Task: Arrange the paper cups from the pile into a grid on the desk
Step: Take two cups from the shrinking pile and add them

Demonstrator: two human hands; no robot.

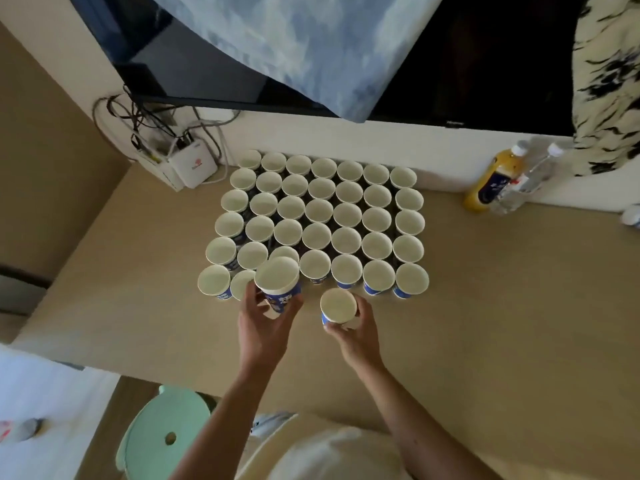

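Note:
Several blue-and-white paper cups stand upright in a tight grid (322, 220) on the beige desk (485, 289), rims touching, reaching back to the wall. My left hand (265, 322) grips a cup (277, 277) raised above the grid's front row, left of centre; it may be a short stack, since a second rim shows under the fingers. My right hand (353, 332) holds a single cup (338, 305) upright just in front of the front row, near its middle. The lifted cup hides part of the front row behind it.
An orange-juice bottle (493, 181) and a clear water bottle (523, 183) stand at the back right by the wall. A white router box (192, 166) with tangled cables sits at the back left. A dark screen hangs above. A mint-green stool (166, 438) stands at the desk's near edge.

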